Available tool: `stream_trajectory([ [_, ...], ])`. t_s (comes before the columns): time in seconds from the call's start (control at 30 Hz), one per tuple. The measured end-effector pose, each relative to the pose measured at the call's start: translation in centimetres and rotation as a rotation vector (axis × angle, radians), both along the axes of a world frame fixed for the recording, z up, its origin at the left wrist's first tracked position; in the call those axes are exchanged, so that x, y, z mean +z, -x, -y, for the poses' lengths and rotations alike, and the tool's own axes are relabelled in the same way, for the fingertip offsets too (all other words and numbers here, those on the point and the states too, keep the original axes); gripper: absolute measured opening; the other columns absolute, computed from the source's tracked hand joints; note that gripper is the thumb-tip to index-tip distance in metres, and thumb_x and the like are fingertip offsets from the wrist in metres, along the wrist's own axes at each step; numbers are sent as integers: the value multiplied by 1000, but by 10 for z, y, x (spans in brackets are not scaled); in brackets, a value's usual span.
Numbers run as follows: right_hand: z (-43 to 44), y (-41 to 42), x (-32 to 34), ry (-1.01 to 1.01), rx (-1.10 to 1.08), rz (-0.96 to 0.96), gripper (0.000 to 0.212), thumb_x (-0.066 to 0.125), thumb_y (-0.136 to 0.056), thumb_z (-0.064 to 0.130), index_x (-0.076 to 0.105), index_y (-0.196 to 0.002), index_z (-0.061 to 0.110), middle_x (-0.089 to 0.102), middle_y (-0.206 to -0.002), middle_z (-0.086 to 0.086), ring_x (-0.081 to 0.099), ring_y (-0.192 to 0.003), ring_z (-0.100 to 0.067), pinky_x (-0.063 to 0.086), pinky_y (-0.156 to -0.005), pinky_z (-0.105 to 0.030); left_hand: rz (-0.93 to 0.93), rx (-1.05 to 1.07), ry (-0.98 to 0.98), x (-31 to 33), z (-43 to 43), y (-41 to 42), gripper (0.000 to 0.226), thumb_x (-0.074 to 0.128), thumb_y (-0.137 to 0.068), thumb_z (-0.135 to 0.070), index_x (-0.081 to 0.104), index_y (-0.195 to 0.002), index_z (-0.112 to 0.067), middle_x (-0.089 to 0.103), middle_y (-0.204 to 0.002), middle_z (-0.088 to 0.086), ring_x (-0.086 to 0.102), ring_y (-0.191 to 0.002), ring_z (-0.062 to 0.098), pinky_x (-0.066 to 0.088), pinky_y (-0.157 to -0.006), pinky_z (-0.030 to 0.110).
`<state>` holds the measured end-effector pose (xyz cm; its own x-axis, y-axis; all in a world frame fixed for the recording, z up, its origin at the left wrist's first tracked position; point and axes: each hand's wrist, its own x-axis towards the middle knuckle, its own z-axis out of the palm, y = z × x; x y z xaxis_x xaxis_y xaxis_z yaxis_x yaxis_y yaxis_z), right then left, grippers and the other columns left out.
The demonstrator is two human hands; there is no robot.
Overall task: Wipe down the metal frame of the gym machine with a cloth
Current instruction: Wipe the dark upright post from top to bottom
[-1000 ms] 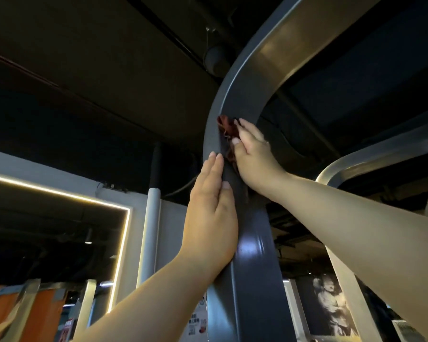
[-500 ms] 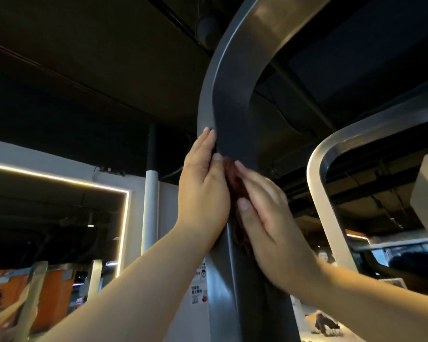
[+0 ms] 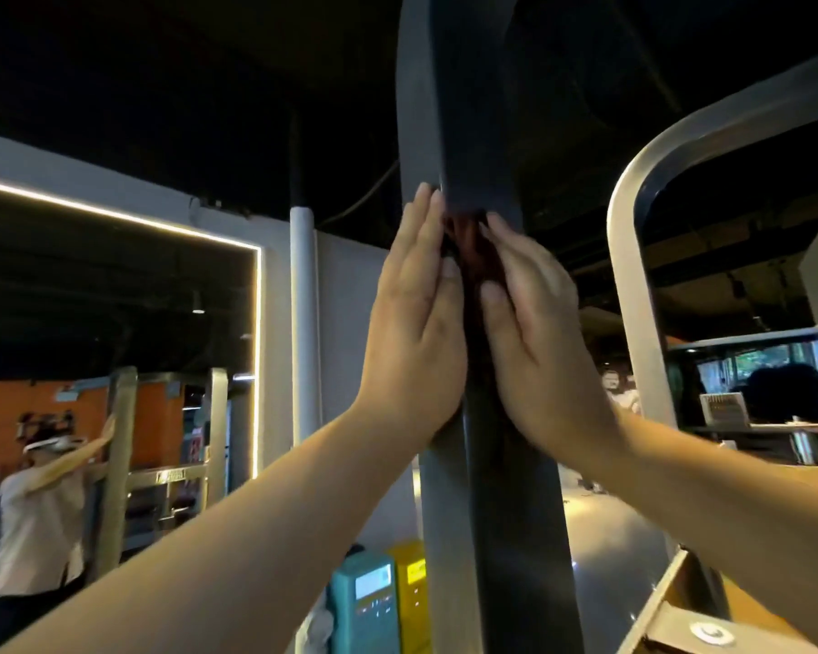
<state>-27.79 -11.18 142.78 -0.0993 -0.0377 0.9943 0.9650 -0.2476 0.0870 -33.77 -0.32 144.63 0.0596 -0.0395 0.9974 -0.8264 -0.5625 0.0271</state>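
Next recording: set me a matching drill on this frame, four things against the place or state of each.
Things
1. cloth
2. left hand
3. teal box
4. light strip

Places or states
A. glowing, in the upper left of the view
B. flat on the left face of the post
C. dark red, bunched on the front of the post
D. low down, beside a yellow box

Pairs: 1-C, 2-B, 3-D, 4-A

Cloth (image 3: 468, 247) on frame post (image 3: 487, 512), between left hand (image 3: 412, 323), right hand (image 3: 539, 332)
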Motion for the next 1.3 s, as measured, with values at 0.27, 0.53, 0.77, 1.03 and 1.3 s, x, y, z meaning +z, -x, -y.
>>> stream_trajectory([
  [0.27, 2, 1, -99, 108, 7, 47, 49, 38, -106, 23, 36, -155, 17, 37, -162, 1, 33, -150, -16, 29, -122, -33, 1, -44, 57, -30, -2, -4, 52, 38, -107, -17, 33, -159, -14, 27, -170, 0, 20, -155, 1, 17, -129, 28],
  [0.53, 1, -2, -54, 7, -40, -62, 47, 41, -109, 17, 37, -155, 9, 37, -162, -6, 31, -150, -14, 29, -123, -45, -26, 1, 24, -59, -3, -1, 53, 36, -109, -12, 28, -160, -4, 23, -171, 8, 17, -158, 8, 17, -130, 38],
  [0.77, 0, 13, -175, 103, -25, -99, 50, 40, -106, 16, 34, -156, 12, 31, -165, -4, 31, -152, -23, 36, -118, -55, -13, 14, 61, -102, 3, -3, 50, 35, -108, -5, 30, -158, 2, 25, -169, 16, 18, -159, 19, 16, -131, 40],
  [1.03, 19, -2, -78, 112, -54, -178, 51, 42, -109, 23, 37, -157, 6, 32, -165, -8, 27, -154, -23, 30, -123, -48, -23, 2, 5, -125, 2, 0, 51, 36, -107, -1, 26, -156, 10, 21, -168, 25, 16, -160, 31, 17, -129, 56],
  [1.3, 18, 10, -255, 200, -70, -155, 51, 42, -109, 19, 33, -158, 12, 29, -165, -5, 33, -150, -32, 38, -116, -57, -7, 10, 44, -150, 8, 1, 50, 37, -104, 9, 30, -153, 13, 26, -165, 26, 20, -158, 32, 17, -130, 51],
])
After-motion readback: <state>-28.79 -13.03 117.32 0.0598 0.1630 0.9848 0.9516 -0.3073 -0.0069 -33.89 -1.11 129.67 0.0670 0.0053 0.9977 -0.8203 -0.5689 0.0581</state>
